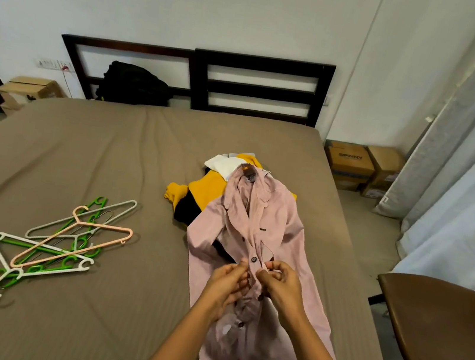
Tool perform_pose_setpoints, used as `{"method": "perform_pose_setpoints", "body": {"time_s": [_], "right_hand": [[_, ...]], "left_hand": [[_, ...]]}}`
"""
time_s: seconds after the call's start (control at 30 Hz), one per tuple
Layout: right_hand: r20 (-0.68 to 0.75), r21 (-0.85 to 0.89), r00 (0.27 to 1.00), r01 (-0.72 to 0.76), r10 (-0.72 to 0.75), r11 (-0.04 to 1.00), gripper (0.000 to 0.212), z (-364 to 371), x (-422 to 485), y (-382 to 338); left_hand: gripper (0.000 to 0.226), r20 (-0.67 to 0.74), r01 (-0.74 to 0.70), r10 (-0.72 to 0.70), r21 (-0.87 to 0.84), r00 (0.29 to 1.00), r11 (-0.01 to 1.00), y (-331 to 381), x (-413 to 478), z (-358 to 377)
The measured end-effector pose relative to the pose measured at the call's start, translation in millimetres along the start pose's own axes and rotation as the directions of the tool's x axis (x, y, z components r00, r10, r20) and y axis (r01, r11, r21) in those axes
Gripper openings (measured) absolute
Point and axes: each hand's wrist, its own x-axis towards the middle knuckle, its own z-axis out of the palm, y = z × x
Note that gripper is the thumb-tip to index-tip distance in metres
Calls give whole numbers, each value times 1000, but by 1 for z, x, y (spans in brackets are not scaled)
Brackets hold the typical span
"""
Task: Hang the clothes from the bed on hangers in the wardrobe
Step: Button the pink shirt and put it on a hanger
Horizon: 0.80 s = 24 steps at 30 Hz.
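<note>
A long pink buttoned shirt [283, 234] lies spread on the brown bed [111, 144], collar away from me. My left hand [227, 284] and my right hand [282, 283] both pinch its front placket near a dark button at mid-length. Under the shirt's top lies a pile of clothes: a yellow garment [207, 187], something white [221, 163] and something black [186, 210]. A heap of plastic hangers [45, 246], green, white, grey and peach, lies on the bed to the left, well away from my hands. The wardrobe is out of sight.
A dark wooden headboard [259, 90] stands against the white wall, with a black bag [134, 84] leaning on it. Cardboard boxes [353, 165] sit on the floor at the right by a pale curtain [462, 184]. A brown chair [441, 336] stands close at the right.
</note>
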Motion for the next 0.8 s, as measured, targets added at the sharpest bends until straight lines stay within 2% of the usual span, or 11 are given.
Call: {"method": "perform_pose_setpoints", "body": {"time_s": [0.07, 0.13, 0.27, 0.4, 0.53, 0.6, 0.67, 0.73, 0.8], "right_hand": [[10, 31, 1000, -22, 21, 999, 6, 1, -5, -1], [11, 31, 998, -64, 64, 997, 7, 3, -8, 1], [-47, -96, 991, -128, 124, 987, 11, 2, -5, 1], [-96, -215, 990, -121, 103, 969, 21, 0, 2, 2], [-246, -239, 969, -64, 3, 969, 30, -2, 4, 9], [-299, -117, 953, -87, 49, 989, 37, -2, 2, 7], [-278, 140, 938, -171, 205, 975, 34, -1, 3, 6], [-172, 348, 906, -312, 387, 884, 24, -1, 5, 4], [-16, 450, 862, -446, 506, 774, 8, -1, 2, 0]], "left_hand": [[12, -21, 5, -6, -44, 1000, 999, 5, 3, 4], [8, -34, 3, -3, -18, 999, 1000, 5, 9, 5], [8, -52, -31, 35, 83, 998, 996, 0, 17, 2], [9, -21, -144, 148, 148, 989, 979, -4, 14, -3], [12, -163, -266, 302, 209, 939, 941, -9, 17, -14], [13, -195, -273, 310, 193, 931, 942, -9, 16, -16], [17, -185, -279, 316, 201, 930, 939, -9, 15, -16], [17, -165, -276, 313, 210, 935, 938, -9, 14, -16], [13, -137, -275, 311, 231, 941, 933, -9, 12, -15]]}}
